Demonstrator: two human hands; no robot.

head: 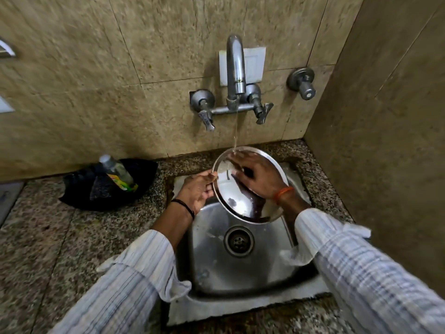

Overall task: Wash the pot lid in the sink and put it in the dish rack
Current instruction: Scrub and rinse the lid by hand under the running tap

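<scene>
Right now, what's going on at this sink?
A person is washing a round steel pot lid over the sink. The left hand holds the lid by its left rim, tilted up toward the tap, while the right hand lies spread across its face. A thin stream of water lands near the lid's top edge. A soap bottle sits in a black container on the counter to the left. No dish rack is in view.

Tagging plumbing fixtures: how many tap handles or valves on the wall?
3: left lever handle, right lever handle, both flanking the spout; separate round valve further right. None look hidden.
</scene>
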